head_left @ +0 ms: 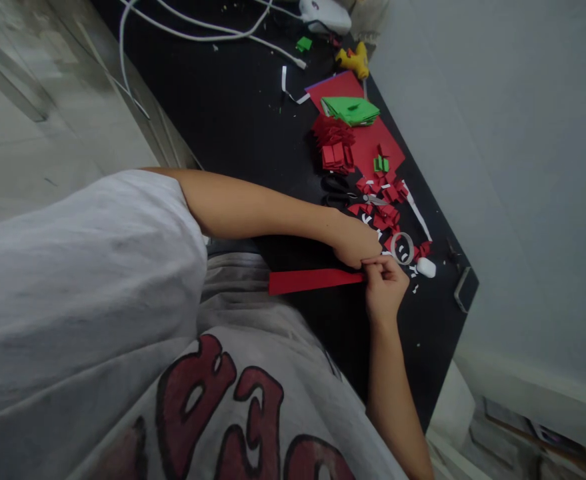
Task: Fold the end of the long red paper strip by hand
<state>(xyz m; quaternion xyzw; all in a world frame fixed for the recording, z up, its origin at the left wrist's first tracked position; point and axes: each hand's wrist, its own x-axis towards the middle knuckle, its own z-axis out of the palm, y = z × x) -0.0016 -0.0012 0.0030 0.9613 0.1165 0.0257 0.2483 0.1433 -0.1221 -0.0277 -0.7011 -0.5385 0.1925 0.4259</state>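
Observation:
A long red paper strip [313, 281] runs from the edge of my lap across the front of the black table. At its far end, my right hand [387, 287] pinches it between thumb and fingers. My left hand [355, 241] is closed at the same end, its fingertips meeting those of the right; they partly hide the paper there. Just beyond my hands lie a clear tape roll [402, 248], small white paper scraps [365, 219] and folded red paper pieces [387, 217]. Black-handled scissors [347, 195] rest beside my left hand.
Farther left on the table [213, 113] are folded red paper [337, 157], folded green paper [350, 110], red sheets [385, 140], a yellow glue gun [354, 61] and white cables [197, 33]. A white case [426, 267] and a phone [467, 289] lie near the wall-side edge.

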